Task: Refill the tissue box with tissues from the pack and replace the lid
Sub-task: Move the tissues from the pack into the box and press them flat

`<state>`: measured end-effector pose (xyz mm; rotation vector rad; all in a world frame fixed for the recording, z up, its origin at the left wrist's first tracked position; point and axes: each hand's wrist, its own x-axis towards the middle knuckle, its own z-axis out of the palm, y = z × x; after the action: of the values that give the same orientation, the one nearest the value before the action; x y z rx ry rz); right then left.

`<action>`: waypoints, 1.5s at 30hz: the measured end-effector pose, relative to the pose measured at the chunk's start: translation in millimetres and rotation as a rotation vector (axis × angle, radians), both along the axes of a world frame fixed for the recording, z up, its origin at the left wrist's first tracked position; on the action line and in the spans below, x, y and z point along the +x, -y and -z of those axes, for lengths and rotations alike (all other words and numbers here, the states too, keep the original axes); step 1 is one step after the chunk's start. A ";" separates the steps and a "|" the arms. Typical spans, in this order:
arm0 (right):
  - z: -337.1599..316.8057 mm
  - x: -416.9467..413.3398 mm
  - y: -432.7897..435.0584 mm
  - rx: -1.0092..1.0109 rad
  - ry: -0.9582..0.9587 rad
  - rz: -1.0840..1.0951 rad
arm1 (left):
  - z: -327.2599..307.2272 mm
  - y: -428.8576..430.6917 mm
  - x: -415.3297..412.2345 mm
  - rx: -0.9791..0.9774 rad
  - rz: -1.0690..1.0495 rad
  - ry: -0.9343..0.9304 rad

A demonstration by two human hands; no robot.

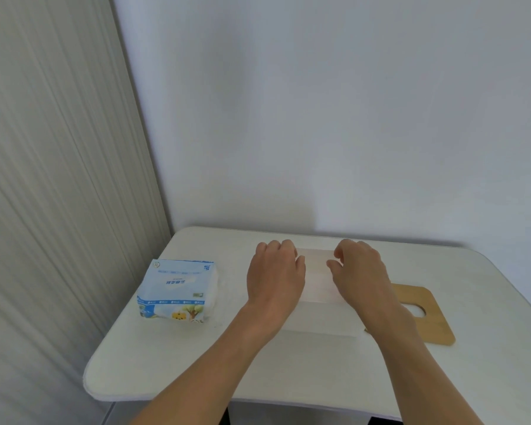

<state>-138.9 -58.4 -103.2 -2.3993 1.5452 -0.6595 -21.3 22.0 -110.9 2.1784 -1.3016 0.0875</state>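
Tabletop: white, rounded corners, carries everything; nearest edge bare, forearms crossing it toward the box.
Tissue box: white, open-topped, middle of the tabletop, the landmark here; its near wall faces the camera, a white stack showing at its top.
Tissues: pale stack at the box's mouth, between the two hands; how deep it sits I cannot tell.
Left hand: on the left end of the box top, fingers curled over the far edge; grip narrow, seemingly pressing the stack, not clearly pinching it.
Right hand: on the right end, mirrored, fingers bent; likely squaring the tissues so the lid can seat.
Lid: wooden, oval slot, flat just right of the box, set aside within reach.
Pack: blue-and-white wrapper, left of the box, well apart.
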 end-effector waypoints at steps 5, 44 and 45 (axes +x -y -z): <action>-5.8 15.0 -6.6 0.035 0.125 -0.053 | -6.1 -8.4 11.0 -0.076 0.006 -0.023; 27.6 120.7 -80.1 0.358 0.045 -0.207 | 33.9 -116.6 144.6 -0.162 -0.262 -0.239; 29.4 121.7 -80.2 0.369 0.040 -0.191 | 37.3 -117.6 146.7 -0.161 -0.269 -0.232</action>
<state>-17.2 21.8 -132.6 -2.2007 1.2705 -0.3449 125.3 139.6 -148.2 2.1396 -0.8410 0.0425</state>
